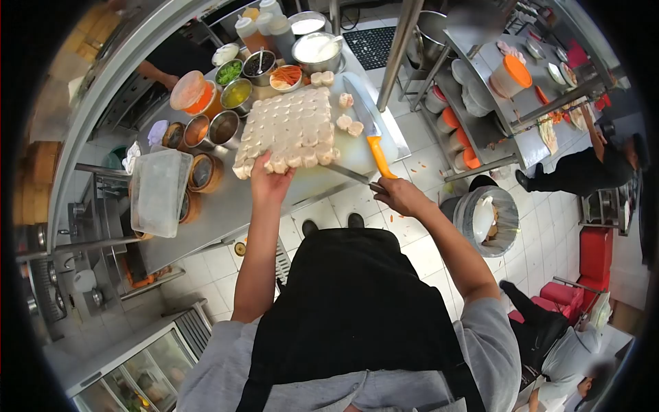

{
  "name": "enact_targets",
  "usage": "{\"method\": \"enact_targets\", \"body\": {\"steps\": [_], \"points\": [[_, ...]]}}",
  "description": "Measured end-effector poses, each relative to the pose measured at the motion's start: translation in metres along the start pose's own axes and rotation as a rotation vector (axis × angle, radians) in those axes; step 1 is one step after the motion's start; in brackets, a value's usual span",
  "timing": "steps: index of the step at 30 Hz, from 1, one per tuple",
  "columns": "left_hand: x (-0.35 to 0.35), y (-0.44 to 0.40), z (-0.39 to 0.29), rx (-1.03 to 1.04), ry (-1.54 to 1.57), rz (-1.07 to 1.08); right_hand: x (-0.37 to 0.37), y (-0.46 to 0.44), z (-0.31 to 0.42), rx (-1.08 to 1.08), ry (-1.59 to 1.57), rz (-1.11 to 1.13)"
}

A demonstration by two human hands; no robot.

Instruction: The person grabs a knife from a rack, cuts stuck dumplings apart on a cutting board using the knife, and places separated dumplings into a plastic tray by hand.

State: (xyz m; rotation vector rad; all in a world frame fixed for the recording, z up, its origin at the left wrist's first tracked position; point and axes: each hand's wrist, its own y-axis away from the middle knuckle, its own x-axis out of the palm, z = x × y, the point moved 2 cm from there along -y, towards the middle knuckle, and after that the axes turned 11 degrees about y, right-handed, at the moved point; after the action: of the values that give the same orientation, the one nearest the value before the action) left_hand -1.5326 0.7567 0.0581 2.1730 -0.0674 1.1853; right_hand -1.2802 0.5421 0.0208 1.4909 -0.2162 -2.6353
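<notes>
A broad slab of pale, rounded pieces set in rows (pixel 288 123) lies tilted over the cutting board's left part. My left hand (pixel 270 182) grips its near edge, thumb on top and fingers underneath. In my right hand (pixel 406 198) is the dark handle of a long metal blade (pixel 350 174), whose far end disappears beneath the slab's near right corner. Just beyond that hand, a knife with a yellow handle (pixel 377 154) rests on the board (pixel 384 130). A few loose pale pieces (pixel 350 126) sit between knife and slab.
Bowls of chopped greens (pixel 229 72), shredded carrot (pixel 285 77) and white paste (pixel 317 49) line the table's back, beside squeeze bottles (pixel 250 33). A clear plastic bin (pixel 161 192) stands left. A lined trash can (pixel 487 223) is at right. Other people stand at left and right.
</notes>
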Motion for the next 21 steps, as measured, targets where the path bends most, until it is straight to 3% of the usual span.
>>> {"method": "enact_targets", "body": {"steps": [5, 10, 12, 16, 19, 21], "points": [[-0.024, 0.052, -0.035, -0.019, -0.033, 0.01, -0.012, -0.024, 0.005, 0.161, -0.016, -0.001], [-0.076, 0.08, -0.072, -0.082, -0.077, -0.015, -0.009, -0.038, 0.008, 0.184, 0.033, -0.012], [-0.083, 0.083, -0.084, -0.102, -0.101, 0.08, -0.007, -0.037, 0.015, 0.177, 0.027, 0.02], [-0.101, 0.081, -0.104, -0.088, -0.143, 0.021, 0.001, -0.031, 0.025, 0.148, -0.012, 0.043], [-0.098, 0.08, -0.105, -0.12, -0.156, 0.113, 0.008, -0.013, 0.03, 0.162, -0.027, 0.014], [-0.11, 0.069, -0.108, -0.097, -0.286, 0.06, 0.019, 0.004, 0.029, 0.258, -0.075, 0.052]]}}
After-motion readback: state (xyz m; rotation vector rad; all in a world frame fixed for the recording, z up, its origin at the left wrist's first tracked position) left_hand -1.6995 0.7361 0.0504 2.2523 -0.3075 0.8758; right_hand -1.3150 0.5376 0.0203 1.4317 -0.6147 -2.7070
